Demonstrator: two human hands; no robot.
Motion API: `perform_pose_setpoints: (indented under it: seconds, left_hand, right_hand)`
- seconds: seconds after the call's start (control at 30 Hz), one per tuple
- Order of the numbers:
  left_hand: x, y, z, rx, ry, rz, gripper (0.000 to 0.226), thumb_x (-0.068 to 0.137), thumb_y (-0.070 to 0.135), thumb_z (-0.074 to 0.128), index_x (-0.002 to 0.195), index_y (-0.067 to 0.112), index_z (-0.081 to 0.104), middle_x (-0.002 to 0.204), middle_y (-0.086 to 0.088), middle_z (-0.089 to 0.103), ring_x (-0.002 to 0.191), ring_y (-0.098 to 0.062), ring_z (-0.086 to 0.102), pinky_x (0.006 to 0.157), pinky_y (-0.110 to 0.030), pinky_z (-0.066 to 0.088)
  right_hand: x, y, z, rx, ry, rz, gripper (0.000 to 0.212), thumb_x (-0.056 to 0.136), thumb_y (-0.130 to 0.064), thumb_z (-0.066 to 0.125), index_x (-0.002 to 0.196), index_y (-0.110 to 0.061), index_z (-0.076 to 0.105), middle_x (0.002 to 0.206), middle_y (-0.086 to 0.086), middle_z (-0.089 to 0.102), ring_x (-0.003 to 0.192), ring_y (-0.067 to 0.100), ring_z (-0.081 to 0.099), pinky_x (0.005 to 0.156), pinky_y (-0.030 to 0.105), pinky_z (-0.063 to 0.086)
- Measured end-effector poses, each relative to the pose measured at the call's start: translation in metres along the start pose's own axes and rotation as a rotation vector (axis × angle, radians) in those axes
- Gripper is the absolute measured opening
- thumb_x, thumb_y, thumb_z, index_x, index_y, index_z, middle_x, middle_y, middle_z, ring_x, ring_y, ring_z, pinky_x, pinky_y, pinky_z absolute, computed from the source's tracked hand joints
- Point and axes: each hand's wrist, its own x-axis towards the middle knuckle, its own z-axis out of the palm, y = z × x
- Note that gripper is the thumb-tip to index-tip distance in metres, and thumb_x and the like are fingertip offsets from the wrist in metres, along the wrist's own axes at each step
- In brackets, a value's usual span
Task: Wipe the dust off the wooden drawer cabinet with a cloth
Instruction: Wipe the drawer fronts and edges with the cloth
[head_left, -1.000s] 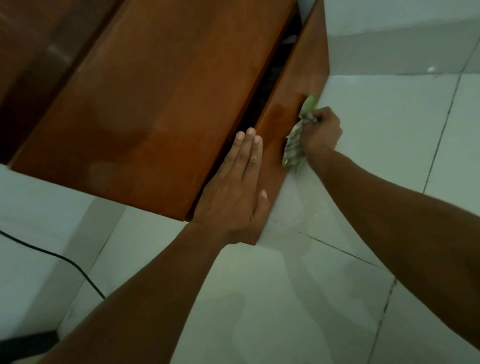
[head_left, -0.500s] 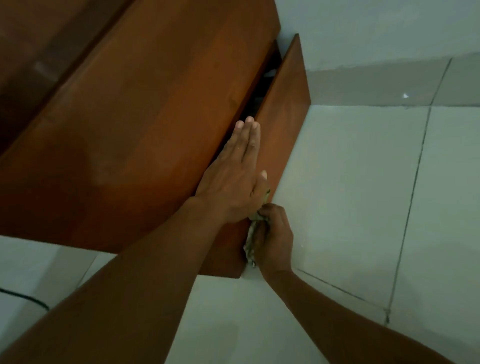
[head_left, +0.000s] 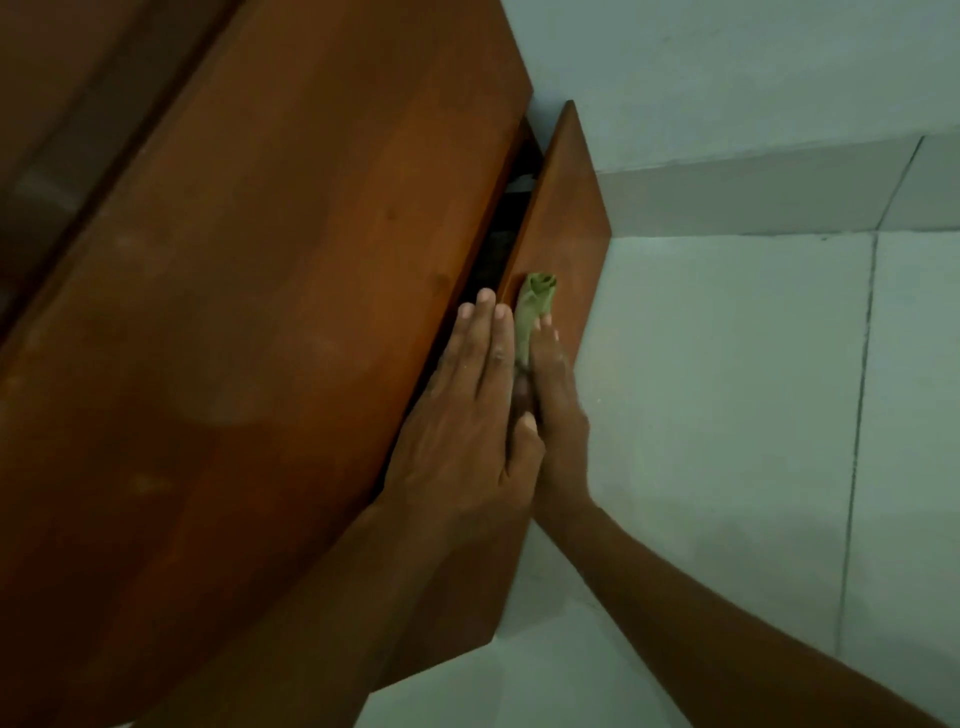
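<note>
The wooden drawer cabinet (head_left: 249, 322) fills the left and middle of the head view, its reddish-brown top seen from above. Its top drawer (head_left: 566, 208) stands slightly pulled out, leaving a dark gap. My left hand (head_left: 467, 421) lies flat, fingers together, across the gap and the drawer's top edge. My right hand (head_left: 558, 415) presses a bunched greenish cloth (head_left: 532, 306) against the drawer front, right beside the left hand. The cloth's end pokes out past the fingertips. Most of the cloth is hidden between the two hands.
Pale floor tiles (head_left: 753, 441) with dark grout lines spread to the right and below. A pale wall (head_left: 753, 78) with a tiled skirting rises behind the cabinet. A darker wooden surface (head_left: 67, 104) sits at the upper left.
My right hand with the cloth has slid up along the drawer front, from near its lower end to beside the left hand's fingers. The left hand stays on the drawer edge.
</note>
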Motion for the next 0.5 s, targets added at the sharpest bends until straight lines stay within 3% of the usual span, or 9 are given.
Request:
perform_pose_setpoints:
  seconds: [0.07, 0.13, 0.2, 0.33, 0.43, 0.5]
  left_hand:
    - [0.0, 0.001, 0.001, 0.01, 0.019, 0.001, 0.075, 0.097, 0.037, 0.027, 0.16, 0.003, 0.006, 0.17, -0.011, 0.0, 0.157, -0.02, -0.004, 0.125, -0.05, 0.019]
    - [0.001, 0.002, 0.0, 0.009, 0.005, 0.012, 0.075, 0.097, 0.038, 0.027, 0.16, 0.003, 0.006, 0.17, -0.012, -0.001, 0.157, -0.02, -0.004, 0.125, -0.05, 0.018]
    - [0.0, 0.0, -0.002, 0.001, -0.019, -0.001, 0.076, 0.096, 0.036, 0.031, 0.16, 0.005, 0.004, 0.17, -0.01, -0.004, 0.157, -0.019, -0.007, 0.125, -0.049, 0.018]
    - [-0.003, 0.001, -0.003, 0.029, -0.044, -0.018, 0.079, 0.095, 0.036, 0.035, 0.161, 0.008, 0.0, 0.171, -0.007, -0.007, 0.156, -0.018, -0.009, 0.125, -0.048, 0.019]
    - [-0.003, 0.001, -0.003, 0.056, -0.052, -0.023, 0.079, 0.096, 0.037, 0.034, 0.161, 0.009, -0.001, 0.17, -0.007, -0.008, 0.156, -0.018, -0.009, 0.124, -0.048, 0.021]
    - [-0.003, 0.0, -0.003, 0.07, -0.051, -0.032, 0.079, 0.096, 0.036, 0.035, 0.161, 0.01, -0.002, 0.17, -0.006, -0.008, 0.156, -0.017, -0.01, 0.124, -0.046, 0.021]
  right_hand:
    - [-0.003, 0.015, 0.009, -0.046, -0.064, -0.053, 0.057, 0.106, -0.03, 0.032, 0.159, -0.018, 0.015, 0.168, 0.001, 0.012, 0.156, 0.021, 0.012, 0.124, 0.051, 0.022]
    - [0.023, 0.029, 0.008, -0.08, -0.018, -0.039, 0.056, 0.108, -0.023, 0.03, 0.159, -0.021, 0.007, 0.167, -0.003, 0.006, 0.156, 0.022, 0.01, 0.122, 0.054, 0.025]
    - [0.059, 0.042, 0.003, -0.104, 0.045, 0.04, 0.054, 0.108, -0.02, 0.028, 0.159, -0.018, 0.01, 0.166, 0.002, 0.014, 0.154, 0.024, 0.018, 0.121, 0.052, 0.028]
    - [0.125, 0.056, -0.013, -0.188, 0.079, 0.37, 0.055, 0.103, -0.023, 0.031, 0.158, -0.023, 0.023, 0.156, 0.009, 0.043, 0.139, 0.029, 0.046, 0.117, 0.039, 0.037]
    - [0.145, 0.057, -0.028, -0.16, 0.192, 0.635, 0.05, 0.095, -0.006, 0.041, 0.142, -0.019, 0.053, 0.127, 0.009, 0.065, 0.118, 0.028, 0.062, 0.098, 0.029, 0.048]
    - [0.139, 0.051, -0.034, -0.108, 0.283, 0.729, 0.045, 0.092, -0.003, 0.042, 0.13, -0.015, 0.062, 0.112, 0.006, 0.068, 0.107, 0.025, 0.066, 0.089, 0.026, 0.051]
